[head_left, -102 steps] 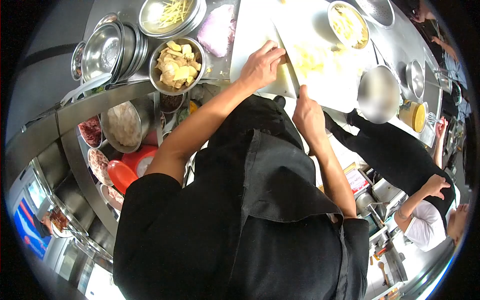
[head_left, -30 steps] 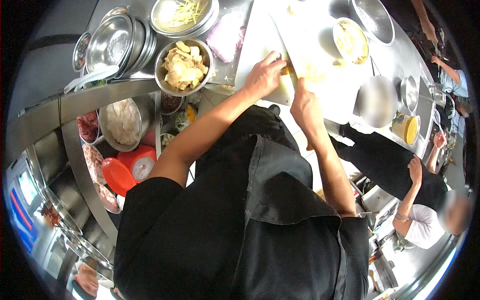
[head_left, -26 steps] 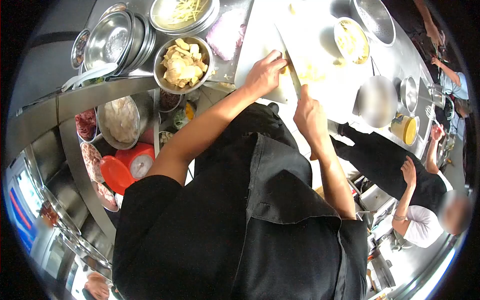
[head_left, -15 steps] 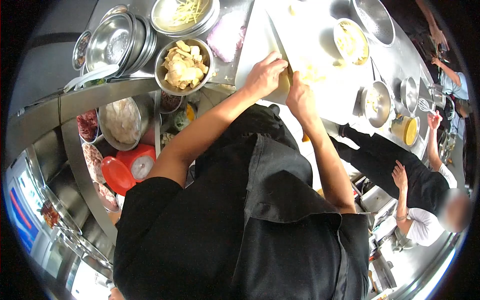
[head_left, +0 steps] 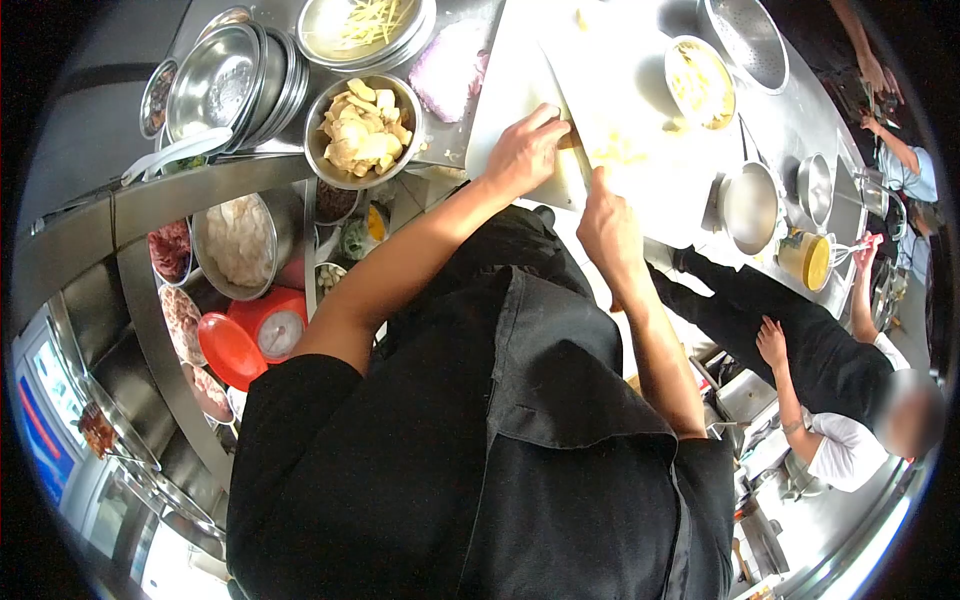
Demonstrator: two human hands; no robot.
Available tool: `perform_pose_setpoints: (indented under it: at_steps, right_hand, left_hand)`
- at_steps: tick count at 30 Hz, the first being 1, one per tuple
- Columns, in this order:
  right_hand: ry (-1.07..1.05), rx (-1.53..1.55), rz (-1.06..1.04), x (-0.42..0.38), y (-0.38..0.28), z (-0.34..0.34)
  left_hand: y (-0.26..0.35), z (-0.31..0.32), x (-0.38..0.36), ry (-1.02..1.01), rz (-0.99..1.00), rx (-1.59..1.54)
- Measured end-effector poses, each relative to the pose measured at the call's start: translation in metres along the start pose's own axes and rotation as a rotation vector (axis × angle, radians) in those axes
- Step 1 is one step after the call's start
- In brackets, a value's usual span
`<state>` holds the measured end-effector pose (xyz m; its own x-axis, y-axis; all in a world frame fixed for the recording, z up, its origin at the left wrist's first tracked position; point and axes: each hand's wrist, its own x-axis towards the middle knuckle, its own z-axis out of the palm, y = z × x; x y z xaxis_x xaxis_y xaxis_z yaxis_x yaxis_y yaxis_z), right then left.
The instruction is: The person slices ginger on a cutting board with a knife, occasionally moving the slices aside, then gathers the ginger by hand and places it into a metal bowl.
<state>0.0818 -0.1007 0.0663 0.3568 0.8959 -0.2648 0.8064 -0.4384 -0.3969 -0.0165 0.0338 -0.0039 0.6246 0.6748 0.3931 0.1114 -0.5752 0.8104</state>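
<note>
My left hand [head_left: 528, 150] is closed around a small brownish-yellow piece [head_left: 568, 141] at the edge of the white cutting board [head_left: 505, 95]. To its right, my right hand [head_left: 608, 222] grips a knife, whose handle is mostly hidden in the fist. The blade points away from me beside the piece and blends into the glare. Small pale yellow cut bits [head_left: 620, 148] lie on the bright board just beyond the right hand. Farther right stands a metal bowl of yellow strips [head_left: 700, 84].
At left are a bowl of yellow slices [head_left: 365, 135], stacked metal bowls [head_left: 215, 85] and a purple-white bag [head_left: 450, 75]. A co-worker at right holds a whisk [head_left: 848, 248] near a yellow-lidded jar [head_left: 818, 262] and a pan [head_left: 750, 208].
My right hand has moved slightly down, a little away from the left hand. The co-worker's whisk has moved down toward the jar, and their other hand has shifted left.
</note>
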Motion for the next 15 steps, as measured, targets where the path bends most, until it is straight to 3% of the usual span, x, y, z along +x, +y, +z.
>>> perform_pose_setpoints:
  at_steps: [3,9,15]
  right_hand:
    - [0.081,0.018,-0.063,0.018,0.009,0.018]
    - [0.037,0.005,-0.028,-0.011,-0.005,-0.015]
    - [0.131,-0.018,-0.115,0.018,0.008,0.022]
  left_hand:
    - [0.000,0.001,0.000,0.010,0.000,-0.041]
    - [-0.002,0.001,-0.003,-0.015,0.003,0.036]
    - [0.003,-0.001,-0.001,0.012,-0.006,-0.005]
